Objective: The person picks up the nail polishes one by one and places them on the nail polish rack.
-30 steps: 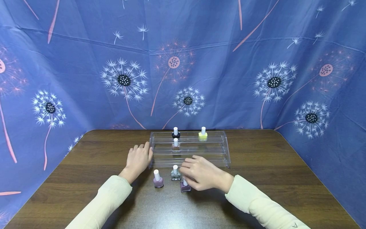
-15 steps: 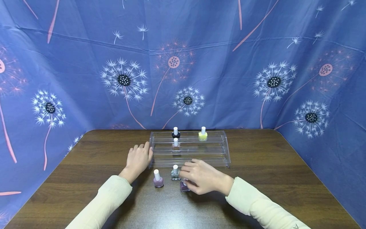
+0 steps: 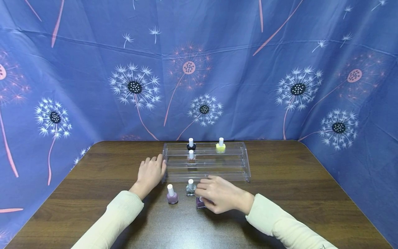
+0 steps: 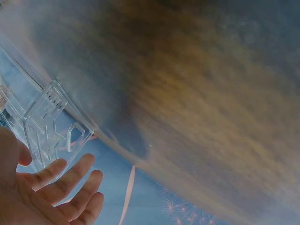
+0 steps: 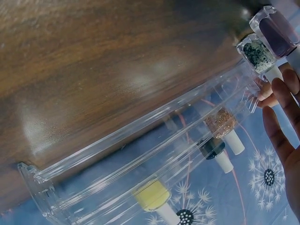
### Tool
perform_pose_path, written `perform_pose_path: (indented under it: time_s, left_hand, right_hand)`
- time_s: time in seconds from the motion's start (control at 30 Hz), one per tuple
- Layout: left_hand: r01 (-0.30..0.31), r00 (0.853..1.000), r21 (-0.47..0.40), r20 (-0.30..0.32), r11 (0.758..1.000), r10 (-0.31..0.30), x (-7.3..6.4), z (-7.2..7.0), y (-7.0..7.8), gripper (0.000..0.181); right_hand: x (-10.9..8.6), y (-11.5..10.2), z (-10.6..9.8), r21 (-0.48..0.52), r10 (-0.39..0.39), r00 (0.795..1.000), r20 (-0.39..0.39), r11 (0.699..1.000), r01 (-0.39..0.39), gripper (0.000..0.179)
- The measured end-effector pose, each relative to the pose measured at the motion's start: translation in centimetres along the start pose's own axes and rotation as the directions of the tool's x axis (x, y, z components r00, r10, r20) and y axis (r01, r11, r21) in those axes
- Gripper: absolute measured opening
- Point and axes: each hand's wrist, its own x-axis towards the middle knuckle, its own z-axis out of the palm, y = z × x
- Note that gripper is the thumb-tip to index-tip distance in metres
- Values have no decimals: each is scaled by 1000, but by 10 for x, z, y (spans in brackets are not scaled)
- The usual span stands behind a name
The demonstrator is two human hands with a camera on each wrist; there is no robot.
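My left hand (image 3: 151, 172) lies at the left end of a clear tiered rack (image 3: 205, 174), its loosely bent fingers (image 4: 70, 180) beside the end panel. My right hand (image 3: 219, 193) holds a dark purple nail polish bottle (image 3: 200, 202) by its white cap, thumb on the near side; the hand covers part of it. Just left of that hand is a glitter nail polish bottle (image 3: 190, 189). Farther left stands a lilac nail polish bottle (image 3: 172, 197). In the right wrist view, the dark purple bottle (image 5: 277, 35) overlaps the glitter one.
On the rack's top tier stand a black nail polish bottle (image 3: 191, 145) and a yellow one (image 3: 220, 147). A copper glitter bottle (image 3: 191, 158) sits one tier lower. Behind the wooden table (image 3: 295, 173) hangs a blue dandelion-print cloth (image 3: 248, 86).
My right hand has shifted slightly down and toward me, over the cap of the dark purple nail polish bottle. The left hand and the other bottles have stayed put.
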Motion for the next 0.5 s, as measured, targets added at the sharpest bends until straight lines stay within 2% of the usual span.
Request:
perform_pose_path:
  time_s: [0.5]
  left_hand:
    - [8,1000,0,10,1000,-8,1,0,0,25]
  right_hand:
    - [0,0,-2,-17,-9,1000,12,1000,9,9]
